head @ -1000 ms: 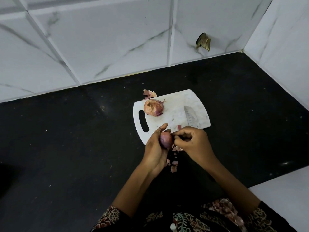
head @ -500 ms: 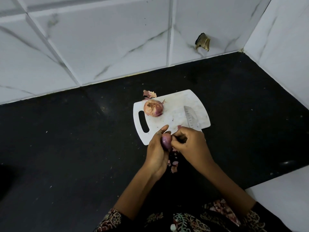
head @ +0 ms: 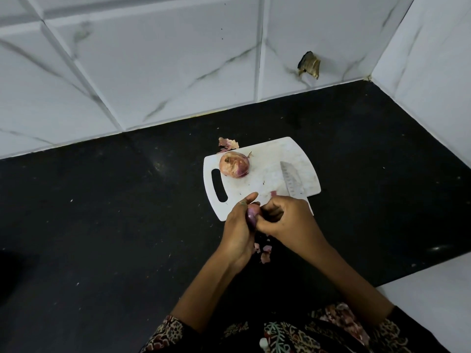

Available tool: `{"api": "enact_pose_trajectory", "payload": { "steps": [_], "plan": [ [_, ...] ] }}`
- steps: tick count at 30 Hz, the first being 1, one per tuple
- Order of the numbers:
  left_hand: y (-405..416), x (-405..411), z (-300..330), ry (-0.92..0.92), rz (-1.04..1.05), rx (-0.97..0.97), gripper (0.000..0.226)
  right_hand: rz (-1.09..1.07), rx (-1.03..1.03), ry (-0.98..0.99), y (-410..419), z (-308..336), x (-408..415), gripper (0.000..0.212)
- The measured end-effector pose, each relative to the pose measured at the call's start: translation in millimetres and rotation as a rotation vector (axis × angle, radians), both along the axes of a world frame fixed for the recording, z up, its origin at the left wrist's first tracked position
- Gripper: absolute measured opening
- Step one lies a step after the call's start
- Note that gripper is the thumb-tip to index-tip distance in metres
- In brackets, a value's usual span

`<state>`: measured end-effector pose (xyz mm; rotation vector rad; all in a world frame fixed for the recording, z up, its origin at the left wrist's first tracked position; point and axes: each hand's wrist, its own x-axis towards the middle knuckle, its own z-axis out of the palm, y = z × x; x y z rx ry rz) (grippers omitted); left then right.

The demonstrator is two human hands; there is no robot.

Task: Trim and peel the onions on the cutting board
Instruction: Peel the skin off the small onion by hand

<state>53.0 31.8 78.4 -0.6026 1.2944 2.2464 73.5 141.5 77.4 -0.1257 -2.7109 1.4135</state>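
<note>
A small purple onion (head: 252, 215) sits in my left hand (head: 239, 228), held just above the near edge of the white cutting board (head: 303, 159). My right hand (head: 283, 220) presses against it, fingers curled and pinching at its skin. A larger onion (head: 234, 164), still in its papery skin, lies on the board's far left part. A knife blade (head: 291, 179) rests on the board's right side; its handle is hidden behind my right hand.
Peel scraps (head: 263, 252) lie on the black counter (head: 102, 225) under my hands, and one larger peel (head: 227, 143) sits beyond the board's far edge. White marble-look tiles (head: 153, 59) rise behind and at the right. A white surface (head: 438, 301) borders the counter at the near right.
My right hand has closed in tighter against the small onion, covering more of it. The board, knife and large onion stay where they were.
</note>
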Motion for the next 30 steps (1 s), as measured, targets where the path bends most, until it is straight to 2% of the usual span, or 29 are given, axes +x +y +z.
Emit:
{"api": "enact_pose_trajectory", "payload": {
  "steps": [4,7,11,20,23,26,30],
  "plan": [
    [1,2,0,-0.018,-0.006,0.023,0.029,-0.058,0.017,0.044,4,-2,-3,0.012],
    [1,0,3,-0.043,0.069,0.083,0.030,-0.042,-0.010,0.052,2,-4,0,0.004],
    [0,0,11,-0.069,0.104,0.180,0.028,-0.013,-0.015,0.174,-9,-7,9,0.023],
    [5,0,5,-0.089,0.158,0.185,0.027,-0.104,0.176,0.377,-20,-19,11,0.024],
    [7,1,7,-0.053,0.144,0.171,0.027,-0.213,0.087,0.322,-23,-18,8,0.012],
    [7,2,8,-0.034,0.157,0.160,0.026,-0.377,-0.052,0.161,-12,-24,3,0.004],
    [1,-2,6,-0.039,0.146,0.130,0.029,-0.326,-0.004,-0.041,11,-34,5,0.003]
  ]
}}
